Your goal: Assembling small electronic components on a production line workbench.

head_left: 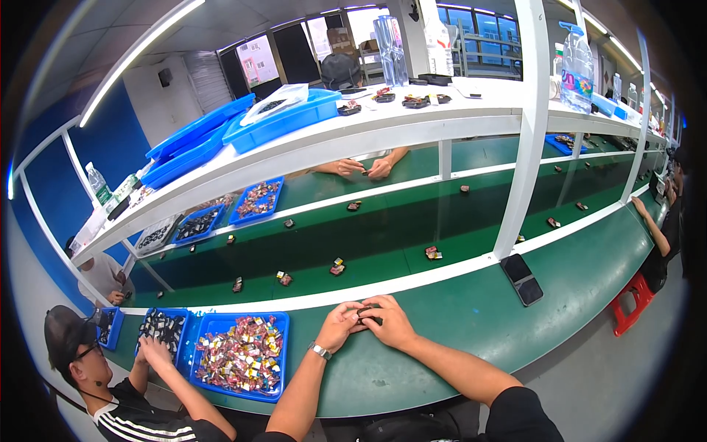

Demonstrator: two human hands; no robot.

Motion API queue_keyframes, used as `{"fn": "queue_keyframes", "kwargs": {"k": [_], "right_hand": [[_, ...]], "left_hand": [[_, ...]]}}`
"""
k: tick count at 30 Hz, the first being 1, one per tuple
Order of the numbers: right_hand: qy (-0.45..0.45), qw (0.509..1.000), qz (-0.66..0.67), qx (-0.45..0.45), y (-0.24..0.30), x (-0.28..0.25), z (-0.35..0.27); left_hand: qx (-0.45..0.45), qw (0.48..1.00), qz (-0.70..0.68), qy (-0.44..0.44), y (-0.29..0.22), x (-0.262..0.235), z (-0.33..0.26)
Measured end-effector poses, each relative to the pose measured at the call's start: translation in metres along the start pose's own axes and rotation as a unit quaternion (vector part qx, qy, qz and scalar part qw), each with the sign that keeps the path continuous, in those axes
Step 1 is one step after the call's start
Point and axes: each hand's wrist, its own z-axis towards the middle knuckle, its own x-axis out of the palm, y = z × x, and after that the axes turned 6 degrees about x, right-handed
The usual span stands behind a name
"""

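Holding a small dark part (363, 317) between them, the person's left hand (339, 325) and right hand (389, 323) meet above the green tabletop (456, 320), fingers curled in close (a watch (321, 351) circles the left wrist). To their left, a blue tray (285, 357) bears heaped colourful packets (239, 353); to their right lies a dark phone (521, 280). Beyond the white rail (442, 277), scattered pieces (337, 267) dot a green belt (383, 258).

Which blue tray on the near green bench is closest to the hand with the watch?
The rightmost tray, full of pink, yellow and white pieces; the others sit farther left, away from the left hand.
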Motion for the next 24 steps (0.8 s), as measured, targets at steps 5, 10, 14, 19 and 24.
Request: {"fn": "queue_keyframes", "kwargs": {"k": [5,10,14,19,24], "right_hand": [[-0.025,0.999,-0.002,-0.042,0.005,0.007,0.003],[-0.022,0.999,-0.02,-0.043,0.004,0.001,0.003],[-0.015,1.0,0.011,-0.012,-0.003,0.002,0.003],[-0.016,0.999,0.03,-0.001,-0.008,0.004,0.002],[-0.005,0.999,0.049,0.018,-0.007,0.006,0.003]], "left_hand": [[0.018,1.0,0.008,-0.019,0.009,-0.006,0.0],[0.029,0.999,-0.001,-0.025,0.004,-0.003,-0.001],[0.024,1.0,-0.002,-0.017,0.002,-0.002,0.0],[0.02,1.0,0.011,-0.019,0.004,0.0,0.0],[0.029,0.999,-0.005,-0.022,0.004,-0.001,-0.003]]}}
